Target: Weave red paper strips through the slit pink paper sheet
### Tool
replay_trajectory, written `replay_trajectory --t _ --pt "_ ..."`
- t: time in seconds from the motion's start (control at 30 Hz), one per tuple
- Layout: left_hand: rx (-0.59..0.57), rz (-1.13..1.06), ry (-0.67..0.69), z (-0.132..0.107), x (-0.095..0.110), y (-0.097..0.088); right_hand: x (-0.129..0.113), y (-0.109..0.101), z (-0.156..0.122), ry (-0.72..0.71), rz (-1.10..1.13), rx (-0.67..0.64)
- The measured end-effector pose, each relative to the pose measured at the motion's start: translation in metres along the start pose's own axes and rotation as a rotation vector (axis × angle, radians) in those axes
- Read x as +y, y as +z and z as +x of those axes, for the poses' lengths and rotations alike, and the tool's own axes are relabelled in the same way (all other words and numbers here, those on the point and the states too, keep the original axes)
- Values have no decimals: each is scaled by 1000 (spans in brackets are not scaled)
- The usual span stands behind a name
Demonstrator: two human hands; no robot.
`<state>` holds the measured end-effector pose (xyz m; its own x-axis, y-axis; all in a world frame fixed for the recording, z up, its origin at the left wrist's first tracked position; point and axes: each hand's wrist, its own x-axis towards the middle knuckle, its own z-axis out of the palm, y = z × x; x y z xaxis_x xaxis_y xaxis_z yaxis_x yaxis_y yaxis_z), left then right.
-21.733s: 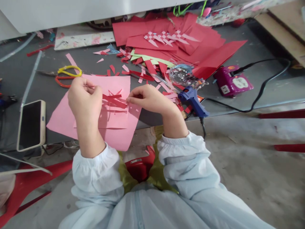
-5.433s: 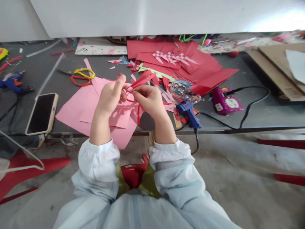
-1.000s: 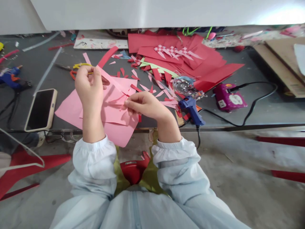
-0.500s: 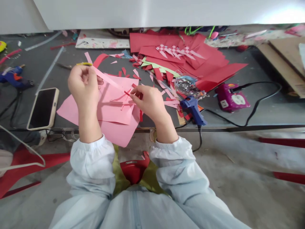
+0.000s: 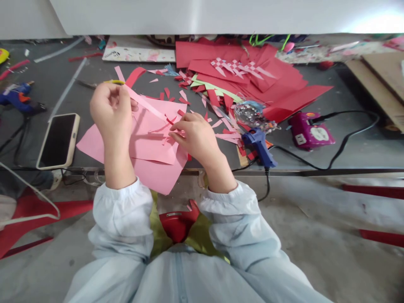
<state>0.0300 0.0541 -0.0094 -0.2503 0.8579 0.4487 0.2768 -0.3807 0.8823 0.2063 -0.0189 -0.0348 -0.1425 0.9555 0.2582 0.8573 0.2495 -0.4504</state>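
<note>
My left hand (image 5: 112, 107) is closed on a long pink paper strip (image 5: 147, 105), which slants down to the right. A red paper strip (image 5: 135, 77) curves up just beyond this hand. Yellow-handled scissors (image 5: 113, 81) show partly behind its knuckles; whether the hand touches them is unclear. At the strip's lower end, my right hand (image 5: 198, 136) pinches near a narrow red paper piece (image 5: 169, 120), its fingertips bunched and partly hiding what they hold. Pink paper sheets (image 5: 154, 158) lie under both hands, with thin cut slivers on top.
A phone (image 5: 58, 141) lies to the left. Right of my hands are a blue glue gun (image 5: 259, 147), a purple box (image 5: 311, 130) with a black cable, and a bag of beads (image 5: 252, 115). Red paper sheets (image 5: 290, 86) and woven pieces (image 5: 233, 67) lie behind, among scattered scraps.
The view has shifted slightly. My right thumb and finger have moved a little at the strip's lower end; my left hand keeps its hold on the pink strip.
</note>
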Motion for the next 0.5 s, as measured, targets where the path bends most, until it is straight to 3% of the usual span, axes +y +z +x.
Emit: replay_trajectory --t 0.27,0.5 --pt "11 10 55 -1 -2 4 -13 17 4 11 -103 -83" --pt "45 5 99 -1 -4 6 -11 14 5 -1 -75 -134"
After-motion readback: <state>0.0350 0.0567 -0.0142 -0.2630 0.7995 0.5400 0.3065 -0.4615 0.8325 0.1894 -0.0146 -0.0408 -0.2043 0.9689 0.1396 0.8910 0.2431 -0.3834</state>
